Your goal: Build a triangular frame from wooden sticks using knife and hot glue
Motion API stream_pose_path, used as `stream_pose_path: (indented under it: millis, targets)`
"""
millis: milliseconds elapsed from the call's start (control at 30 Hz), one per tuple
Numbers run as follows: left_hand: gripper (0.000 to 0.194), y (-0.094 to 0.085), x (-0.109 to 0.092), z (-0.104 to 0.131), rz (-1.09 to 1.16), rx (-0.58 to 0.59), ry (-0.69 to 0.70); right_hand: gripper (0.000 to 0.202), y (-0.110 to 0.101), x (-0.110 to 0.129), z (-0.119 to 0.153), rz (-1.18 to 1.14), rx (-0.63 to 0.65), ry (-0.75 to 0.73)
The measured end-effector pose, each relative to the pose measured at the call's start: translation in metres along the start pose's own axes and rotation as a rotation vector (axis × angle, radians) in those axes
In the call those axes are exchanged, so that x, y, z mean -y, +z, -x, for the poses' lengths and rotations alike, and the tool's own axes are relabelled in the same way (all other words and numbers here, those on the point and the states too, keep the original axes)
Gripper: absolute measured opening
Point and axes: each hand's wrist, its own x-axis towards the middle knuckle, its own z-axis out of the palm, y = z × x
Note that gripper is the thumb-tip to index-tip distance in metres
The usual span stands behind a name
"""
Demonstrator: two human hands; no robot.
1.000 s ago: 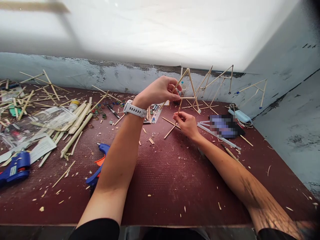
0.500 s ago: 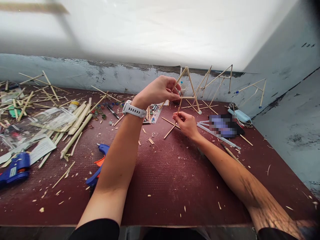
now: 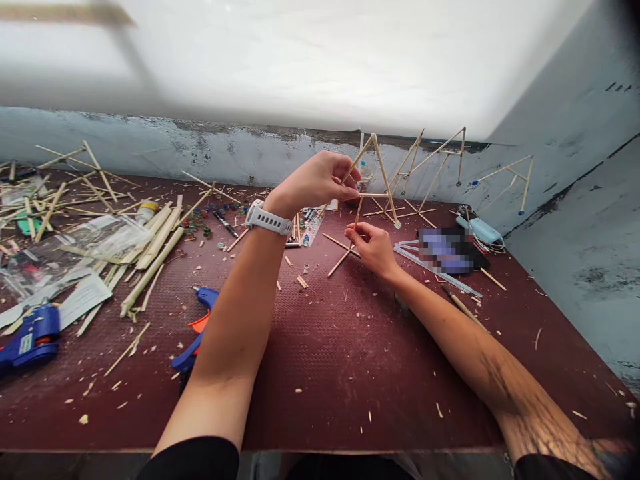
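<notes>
My left hand point(image 3: 323, 177), with a pale watch on its wrist, pinches one leg of an A-shaped frame point(image 3: 383, 168) made of thin wooden sticks. A crossbar joins the two legs of the frame, and its free leg ends in a small glassy piece. Lower down, my right hand point(image 3: 374, 248) is closed on a thin upright stick point(image 3: 359, 212), whose top reaches the frame's crossbar. Whether the two are joined I cannot tell. Crossed sticks point(image 3: 341, 262) lie at the foot of the upright, partly hidden by my right fingers.
Several similar stick frames point(image 3: 440, 153) stand behind and right. Blue glue guns point(image 3: 37, 337) lie at left and beside my left forearm. Split bamboo strips point(image 3: 155, 257) and plastic bags point(image 3: 107, 233) clutter the left. Clear glue sticks point(image 3: 440, 272) and a knife point(image 3: 463, 305) lie right.
</notes>
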Motion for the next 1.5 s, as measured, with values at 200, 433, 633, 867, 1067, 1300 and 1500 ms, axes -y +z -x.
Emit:
stream_pose_path:
  millis: [200,433,633,867,1067,1300,1500]
  targets:
    - [0.016,0.001,-0.003,0.000,0.015,-0.035,-0.036,0.034,0.000,0.001,0.000,-0.002,0.004,-0.004]
    - [0.016,0.002,-0.001,0.000,0.037,-0.044,-0.037,0.036,0.000,0.000,0.000,0.004,0.004,-0.008]
    - [0.021,0.002,-0.003,0.001,0.067,-0.032,-0.051,0.036,0.000,-0.001,0.000,0.001,0.008,-0.007]
    - [0.029,-0.001,-0.005,0.002,0.075,-0.030,-0.072,0.035,0.000,-0.001,0.000,0.016,0.003,-0.003]
    - [0.030,-0.002,-0.001,0.001,0.081,-0.029,-0.072,0.037,0.000,-0.001,0.000,0.027,0.008,-0.002]
    - [0.023,-0.005,-0.005,0.003,0.027,-0.016,-0.097,0.036,0.000,0.000,0.000,0.027,0.001,-0.011]
    - [0.027,-0.009,-0.010,0.006,-0.009,0.037,-0.127,0.036,0.000,0.000,0.001,-0.004,-0.006,-0.008]
